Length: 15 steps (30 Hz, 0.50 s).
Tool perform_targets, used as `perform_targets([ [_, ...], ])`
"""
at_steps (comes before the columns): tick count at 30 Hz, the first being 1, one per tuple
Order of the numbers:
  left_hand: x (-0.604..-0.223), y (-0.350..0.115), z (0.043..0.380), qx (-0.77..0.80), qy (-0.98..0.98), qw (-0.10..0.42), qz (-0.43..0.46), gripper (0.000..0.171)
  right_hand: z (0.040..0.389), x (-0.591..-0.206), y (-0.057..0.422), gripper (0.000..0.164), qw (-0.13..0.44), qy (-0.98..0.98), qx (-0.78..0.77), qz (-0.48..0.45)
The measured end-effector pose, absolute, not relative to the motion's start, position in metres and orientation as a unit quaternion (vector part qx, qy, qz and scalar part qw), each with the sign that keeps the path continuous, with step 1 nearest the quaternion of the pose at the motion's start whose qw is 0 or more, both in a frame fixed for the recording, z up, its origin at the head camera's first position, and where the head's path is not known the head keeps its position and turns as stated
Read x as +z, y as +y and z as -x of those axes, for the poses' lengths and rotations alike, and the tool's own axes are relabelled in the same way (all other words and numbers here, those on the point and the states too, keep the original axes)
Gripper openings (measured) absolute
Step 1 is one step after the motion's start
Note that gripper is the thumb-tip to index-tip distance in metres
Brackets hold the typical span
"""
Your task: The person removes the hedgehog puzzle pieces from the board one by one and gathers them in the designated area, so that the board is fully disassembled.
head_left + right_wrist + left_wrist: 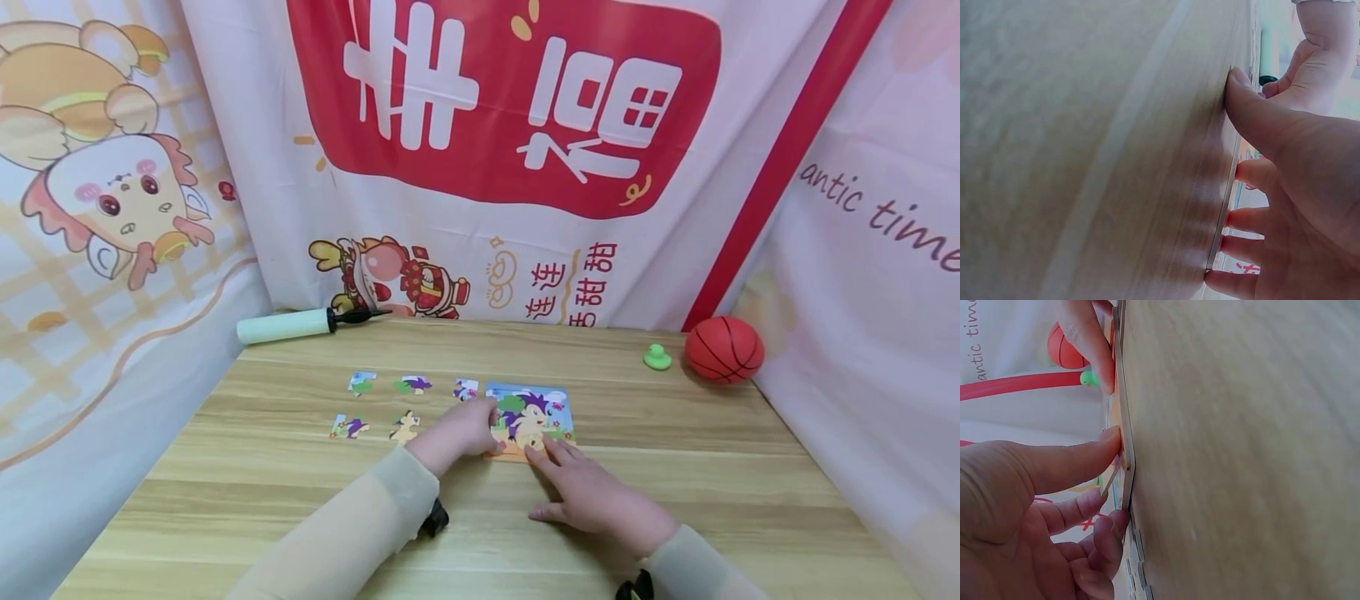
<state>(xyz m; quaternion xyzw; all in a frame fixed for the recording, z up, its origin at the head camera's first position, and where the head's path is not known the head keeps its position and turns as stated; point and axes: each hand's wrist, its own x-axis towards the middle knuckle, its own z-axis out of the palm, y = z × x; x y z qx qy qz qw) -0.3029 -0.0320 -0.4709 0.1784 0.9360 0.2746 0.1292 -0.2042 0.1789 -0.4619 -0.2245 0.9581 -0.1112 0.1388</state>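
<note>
A square jigsaw puzzle board [513,451] with a purple-spined hedgehog picture lies flat on the table. At its left edge my left hand [468,427] pinches a thin puzzle piece [1110,477] between thumb and fingers. The piece stands tilted against the board, and its printed side is mostly hidden. With fingers spread, my right hand [588,493] rests its fingertips on the board's lower right part. Its thumb touches the tabletop in front of the board. Left of the board lie several loose pieces, including a hedgehog-body piece [404,427] and a sky-blue corner piece [362,382].
A pale green hand pump [288,326] with a black nozzle lies at the table's back left. At the back right are a small green rubber duck [657,357] and a red toy basketball [724,350]. Printed curtains enclose the wooden table [720,500] on three sides.
</note>
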Motion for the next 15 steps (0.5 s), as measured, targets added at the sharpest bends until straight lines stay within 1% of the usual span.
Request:
perform_targets([
  [3,-0.471,-0.035,0.305,0.287,0.932,0.125,-0.181,0.034,0.203,-0.460,0.178,0.084,0.141,0.958,-0.112,0.224],
  [9,-0.466,-0.040,0.308,0.307,0.924,0.116,-0.196,0.016,0.203,-0.460,0.179,0.085,0.138,0.958,-0.112,0.225],
  [15,-0.452,-0.054,0.310,0.373,0.902,0.107,-0.191,0.011,0.204,-0.461,0.178,0.085,0.142,0.958,-0.108,0.226],
])
